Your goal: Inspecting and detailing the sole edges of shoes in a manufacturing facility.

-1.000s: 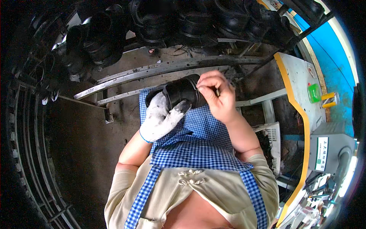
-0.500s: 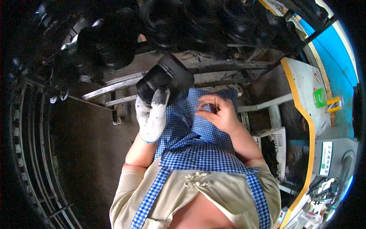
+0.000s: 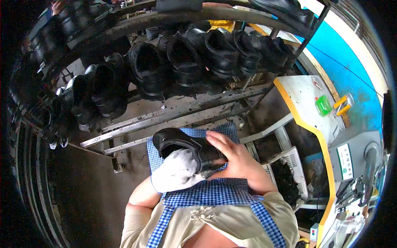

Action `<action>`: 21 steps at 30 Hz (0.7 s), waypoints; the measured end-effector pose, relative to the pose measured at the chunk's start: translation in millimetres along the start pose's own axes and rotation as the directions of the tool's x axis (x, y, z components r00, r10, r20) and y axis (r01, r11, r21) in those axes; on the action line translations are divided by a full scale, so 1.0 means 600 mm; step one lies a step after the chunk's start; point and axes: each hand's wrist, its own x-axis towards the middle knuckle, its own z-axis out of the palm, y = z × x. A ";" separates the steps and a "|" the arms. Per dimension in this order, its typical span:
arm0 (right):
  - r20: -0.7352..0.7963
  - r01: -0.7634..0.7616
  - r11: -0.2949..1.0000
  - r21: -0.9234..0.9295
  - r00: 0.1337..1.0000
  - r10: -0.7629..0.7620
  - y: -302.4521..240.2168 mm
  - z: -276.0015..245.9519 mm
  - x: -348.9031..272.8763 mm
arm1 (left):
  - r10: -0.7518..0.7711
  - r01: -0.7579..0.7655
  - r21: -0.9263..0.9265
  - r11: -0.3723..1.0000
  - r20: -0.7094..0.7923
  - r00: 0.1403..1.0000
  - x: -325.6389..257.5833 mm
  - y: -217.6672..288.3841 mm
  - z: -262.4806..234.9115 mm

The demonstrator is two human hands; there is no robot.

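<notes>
A black shoe [image 3: 208, 153] lies tilted over my lap, on a blue and white checked apron [image 3: 206, 193]. My left hand [image 3: 175, 171], in a white glove with grey smudges, grips it at the opening; the glove's fingertips are hidden there. My bare right hand [image 3: 236, 162] is wrapped round the other end, fingers over its upper side and thumb low near the edge. Whether anything small sits in the right fingers cannot be made out.
Rows of black shoes [image 3: 182, 62] stand on a metal rack [image 3: 198, 101] ahead. To the right is a white table with a yellow edge [image 3: 306, 124], bearing a green container [image 3: 323, 106] and a grey machine [image 3: 357, 151]. Below it, a white crate [image 3: 300, 165] holds dark scraps.
The shoe has come down and nearer to my body, turned so its opening shows. My right hand, formerly apart with fingers curled, now grips it. The view has shifted toward the rack.
</notes>
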 end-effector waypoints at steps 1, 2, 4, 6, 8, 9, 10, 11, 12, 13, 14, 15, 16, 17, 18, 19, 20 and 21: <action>-0.011 0.016 0.999 0.038 1.000 -0.015 0.014 0.007 -0.001 | 0.003 -0.003 0.004 1.000 0.023 1.000 -0.001 -0.005 0.009; -0.019 0.031 0.996 0.079 0.999 -0.030 0.031 0.018 -0.005 | -0.077 0.078 -0.099 0.992 0.014 0.997 0.007 0.001 0.006; -0.025 0.005 0.990 0.143 1.000 -0.001 0.048 0.029 -0.010 | -0.124 0.128 -0.045 0.991 0.083 0.989 0.003 -0.019 0.019; -0.082 -0.121 0.926 0.357 0.984 0.160 0.074 0.046 -0.024 | -0.128 0.126 -0.020 0.992 -0.155 0.980 0.003 -0.022 0.009; -0.158 -0.188 0.640 0.745 0.883 0.443 0.088 0.039 -0.029 | -0.291 0.216 -0.229 0.949 -0.377 0.879 -0.019 -0.024 -0.007; -0.189 -0.133 0.508 0.851 0.826 0.531 0.110 0.039 -0.037 | -0.429 0.212 -0.425 0.880 -0.521 0.738 -0.028 -0.020 -0.002; -0.183 -0.106 0.453 0.885 0.816 0.548 0.133 0.029 -0.043 | -0.517 0.405 -0.323 0.855 -0.572 0.636 -0.041 -0.025 -0.006; -0.290 -0.007 0.409 0.913 0.693 0.660 0.140 0.034 -0.056 | -0.593 0.349 -0.481 0.805 -0.631 0.500 -0.057 -0.045 0.016; -0.313 -0.007 0.430 0.903 0.675 0.668 0.164 0.022 -0.073 | -0.666 0.412 -0.525 0.745 -0.621 0.413 -0.070 -0.068 0.027; -0.224 0.079 0.236 0.969 0.688 0.690 0.168 0.008 -0.086 | -0.675 0.475 -0.485 0.734 -0.594 0.436 -0.074 -0.071 0.025; -0.238 0.162 0.174 0.971 0.676 0.698 0.185 0.010 -0.100 | -0.685 0.533 -0.442 0.722 -0.566 0.458 -0.080 -0.072 0.023; -0.227 0.153 0.168 0.974 0.688 0.690 0.186 0.012 -0.096 | -0.675 0.558 -0.393 0.731 -0.533 0.510 -0.087 -0.081 0.026; -0.219 0.146 0.163 0.976 0.701 0.679 0.185 0.014 -0.091 | -0.795 0.656 -0.450 0.606 -0.369 0.481 -0.091 -0.084 0.027; -0.196 0.131 0.147 0.980 0.714 0.672 0.196 0.019 -0.093 | -0.814 0.478 -0.688 0.547 -0.302 0.496 -0.092 -0.085 0.028; -0.154 0.132 0.082 0.988 0.773 0.616 0.216 0.025 -0.106 | -0.808 0.253 -0.868 0.427 -0.241 0.537 -0.083 -0.085 0.032; -0.109 0.124 0.010 0.992 0.828 0.550 0.216 0.033 -0.107 | -0.785 0.471 -0.665 0.580 -0.300 0.542 -0.082 -0.082 0.031; -0.094 0.111 0.001 0.994 0.838 0.538 0.211 0.040 -0.111 | -0.773 0.320 -0.766 0.557 -0.339 0.536 -0.083 -0.088 0.036; -0.141 0.044 0.189 0.981 0.830 0.539 0.197 0.048 -0.111 | -0.775 0.275 -0.779 0.563 -0.382 0.503 -0.085 -0.093 0.038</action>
